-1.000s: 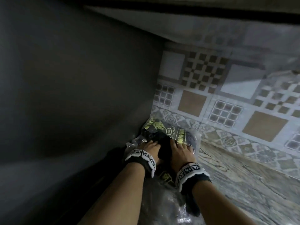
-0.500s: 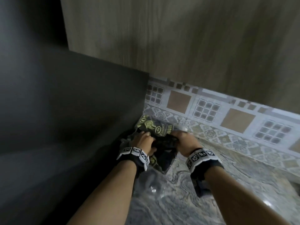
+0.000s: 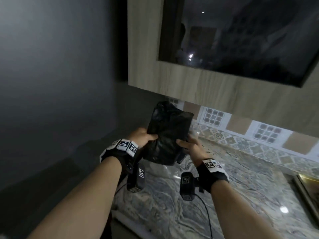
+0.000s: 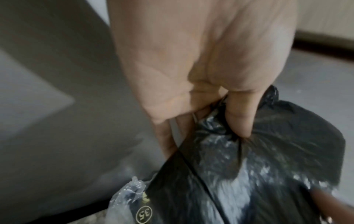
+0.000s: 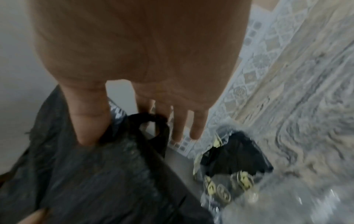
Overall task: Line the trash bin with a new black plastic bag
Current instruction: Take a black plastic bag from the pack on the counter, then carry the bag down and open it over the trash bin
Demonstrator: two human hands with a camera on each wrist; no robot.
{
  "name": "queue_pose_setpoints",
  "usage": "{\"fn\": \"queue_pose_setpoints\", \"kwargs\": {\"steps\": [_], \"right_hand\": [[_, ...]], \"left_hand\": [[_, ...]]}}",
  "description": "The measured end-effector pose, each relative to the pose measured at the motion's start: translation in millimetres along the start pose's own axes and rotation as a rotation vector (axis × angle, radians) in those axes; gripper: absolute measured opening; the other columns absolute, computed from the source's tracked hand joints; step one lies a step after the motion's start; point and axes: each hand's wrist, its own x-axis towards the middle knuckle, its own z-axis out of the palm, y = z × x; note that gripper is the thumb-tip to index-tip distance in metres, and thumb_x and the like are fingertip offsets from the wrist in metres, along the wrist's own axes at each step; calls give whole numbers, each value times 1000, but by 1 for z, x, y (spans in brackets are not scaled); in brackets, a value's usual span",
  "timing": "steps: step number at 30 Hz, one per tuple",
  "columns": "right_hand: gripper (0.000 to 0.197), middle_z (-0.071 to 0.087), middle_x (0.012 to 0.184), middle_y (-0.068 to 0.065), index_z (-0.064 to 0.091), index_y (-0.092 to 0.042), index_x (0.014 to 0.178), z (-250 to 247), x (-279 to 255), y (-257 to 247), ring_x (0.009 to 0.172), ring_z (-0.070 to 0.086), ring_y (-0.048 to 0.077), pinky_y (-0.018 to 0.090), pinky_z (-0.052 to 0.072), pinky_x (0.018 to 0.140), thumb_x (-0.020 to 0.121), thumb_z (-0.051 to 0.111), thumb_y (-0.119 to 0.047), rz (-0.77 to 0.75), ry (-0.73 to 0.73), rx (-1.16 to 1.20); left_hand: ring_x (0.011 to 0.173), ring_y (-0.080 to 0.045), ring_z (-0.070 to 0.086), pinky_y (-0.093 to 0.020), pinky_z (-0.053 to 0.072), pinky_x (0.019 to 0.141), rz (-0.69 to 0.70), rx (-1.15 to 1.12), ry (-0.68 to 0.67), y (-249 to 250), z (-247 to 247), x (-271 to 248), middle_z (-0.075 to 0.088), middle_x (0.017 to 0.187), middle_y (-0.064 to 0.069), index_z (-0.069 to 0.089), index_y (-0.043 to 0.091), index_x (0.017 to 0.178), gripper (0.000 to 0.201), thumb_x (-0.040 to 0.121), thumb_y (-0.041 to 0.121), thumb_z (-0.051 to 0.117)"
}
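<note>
Two hands hold one folded black plastic bag (image 3: 168,135) up in the air above the marbled bench (image 3: 241,195), in the far left corner by the grey wall (image 3: 51,83). Both forearms reach forward from the near edge, wrists raised, each wearing a black band with white markers. The left hand (image 3: 142,137) has its grip closed on the bag's left edge: the thumb presses on the front and the fingers curl behind, bunching the plastic, as the left wrist view shows. The right hand (image 3: 191,145) takes the bag's right edge lower down, thumb on the front; in the right wrist view its outer fingers (image 5: 199,125) hang straight and free, while the inner ones are hidden behind the bag, so how firmly that grip is closed cannot be told. The bag stands roughly upright between the two grips, most of it above them. Below it on the bench lies the clear printed packet (image 5: 233,171) of bags.
</note>
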Motion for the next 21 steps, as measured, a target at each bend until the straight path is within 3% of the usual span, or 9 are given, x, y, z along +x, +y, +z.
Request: {"fn": "queue_pose_setpoints", "kwargs": {"steps": [2,4,7,9,11,14,15,18,21], "right_hand": [[28,77,84,-2,69,-10,102,19,-8,6,82,71,20,34,57,79,79,64,4,36,-54,13],[26,77,76,-1,69,-6,98,37,-19,6,75,72,19,30,59,74,78,63,9,51,-104,12],[27,76,88,5,69,-6,102,57,-33,18,83,71,22,36,57,82,76,70,3,64,-134,-61],[24,74,96,10,70,-10,99,69,-45,32,90,70,26,40,55,87,76,72,-4,55,-165,-126],[20,74,93,11,69,-10,96,82,-64,44,84,71,22,35,56,82,76,71,-7,6,-211,-193],[15,69,80,8,65,0,95,105,-92,56,65,67,4,18,54,65,80,64,4,-57,-343,-198],[17,69,80,9,65,0,94,112,-100,61,67,69,6,19,55,66,79,62,8,-27,-389,-150],[27,70,88,20,68,1,98,129,-122,83,82,68,31,37,56,75,71,62,3,191,-483,59],[12,63,62,9,68,-7,75,139,-132,120,59,57,25,30,44,55,72,62,-17,448,-450,310]], "left_hand": [[100,-28,65,-30,46,87,-66,-23,4,-11,-10,-22,71,103,-9,72,6,99,45,71,41,73],[106,-30,62,-29,41,80,-160,14,44,-29,-15,-42,68,107,-14,68,3,105,45,79,39,69],[121,-33,53,-34,43,93,-261,63,190,-54,-14,-79,57,132,-13,52,3,128,68,80,50,63],[121,-31,53,-40,43,102,-258,8,275,-63,-7,-106,56,133,-9,49,9,128,82,67,63,64],[108,-21,61,-33,49,90,-281,-184,229,-66,6,-132,64,117,-1,58,18,120,72,65,63,69],[81,-9,68,-20,51,67,-353,-396,92,-71,21,-166,73,91,5,68,30,93,32,69,50,75],[80,-11,70,-21,53,68,-366,-438,85,-81,21,-173,74,88,2,70,28,89,28,69,46,77],[93,-30,71,-42,53,93,-421,-618,111,-117,15,-190,74,101,-17,75,11,96,44,58,32,84],[82,-34,69,-45,51,90,-536,-754,146,-161,9,-205,72,92,-20,75,4,88,26,66,18,69]]}}
